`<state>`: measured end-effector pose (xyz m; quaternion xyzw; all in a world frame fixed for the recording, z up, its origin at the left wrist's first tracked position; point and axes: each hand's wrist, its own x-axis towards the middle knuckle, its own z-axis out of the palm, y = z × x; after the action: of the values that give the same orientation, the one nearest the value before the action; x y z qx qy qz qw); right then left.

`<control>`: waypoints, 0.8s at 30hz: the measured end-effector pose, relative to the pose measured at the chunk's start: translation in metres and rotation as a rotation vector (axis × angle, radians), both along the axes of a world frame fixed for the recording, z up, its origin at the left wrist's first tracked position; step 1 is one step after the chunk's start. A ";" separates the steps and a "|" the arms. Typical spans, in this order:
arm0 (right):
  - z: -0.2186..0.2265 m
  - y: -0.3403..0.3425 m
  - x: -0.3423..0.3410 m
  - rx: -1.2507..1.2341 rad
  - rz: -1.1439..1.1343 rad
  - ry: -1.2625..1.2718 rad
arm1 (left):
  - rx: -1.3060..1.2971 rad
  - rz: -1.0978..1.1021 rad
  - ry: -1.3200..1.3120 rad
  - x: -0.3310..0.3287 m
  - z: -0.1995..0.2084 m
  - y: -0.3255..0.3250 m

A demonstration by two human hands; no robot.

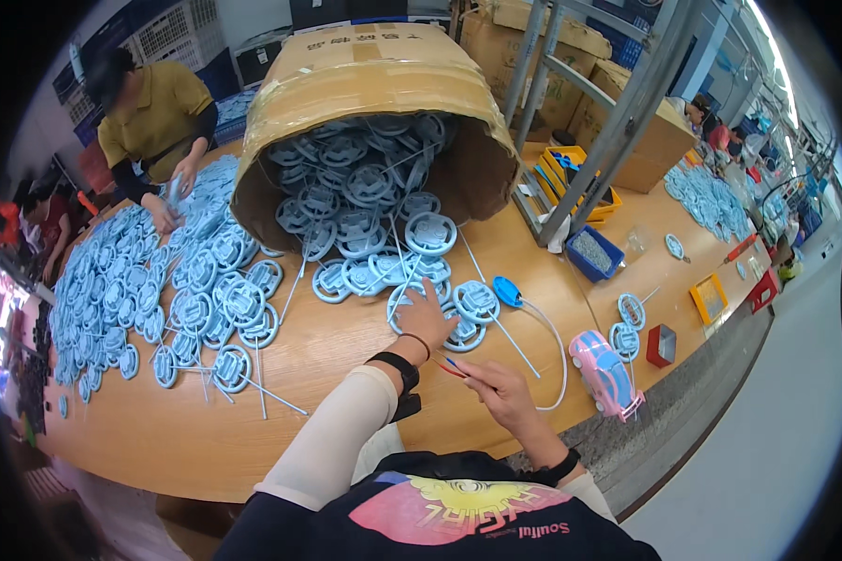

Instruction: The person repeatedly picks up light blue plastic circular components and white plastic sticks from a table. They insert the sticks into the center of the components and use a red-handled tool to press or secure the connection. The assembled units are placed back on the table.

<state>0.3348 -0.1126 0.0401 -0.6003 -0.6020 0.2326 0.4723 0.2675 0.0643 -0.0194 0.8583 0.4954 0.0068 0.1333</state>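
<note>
My left hand (428,320) reaches forward with its fingers spread over a light-blue toy steering wheel (395,309); I cannot tell whether it grips the rim. That wheel lies at the front of a pile spilling from a big cardboard box (374,79) tipped on its side. My right hand (503,391) is closed around a thin red-and-dark hand tool (454,367), whose end points toward my left wrist. Just right of my left hand is another steering wheel (477,301) with a thin rod. Beside it sits a blue oval piece (507,292) on a white cord.
A large heap of steering wheels (122,290) covers the left of the table (346,449), where another person (154,117) handles parts. At right are a pink toy car (608,374), a red box (661,345), a blue bin (594,252) and a metal frame (617,122).
</note>
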 end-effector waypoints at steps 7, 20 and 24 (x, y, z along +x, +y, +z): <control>-0.004 -0.005 0.004 -0.071 -0.045 0.050 | -0.015 0.110 -0.366 -0.067 -0.025 0.034; 0.000 0.027 -0.042 0.020 0.330 -0.228 | -1.178 0.307 -1.275 -0.214 0.018 -0.052; 0.013 0.026 -0.044 -0.001 0.336 -0.268 | -1.157 0.264 -1.400 -0.200 0.041 -0.065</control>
<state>0.2911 -0.0868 0.0531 -0.5174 -0.7508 0.2266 0.3423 0.0678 -0.0009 0.0217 0.3942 0.3219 0.2913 0.8100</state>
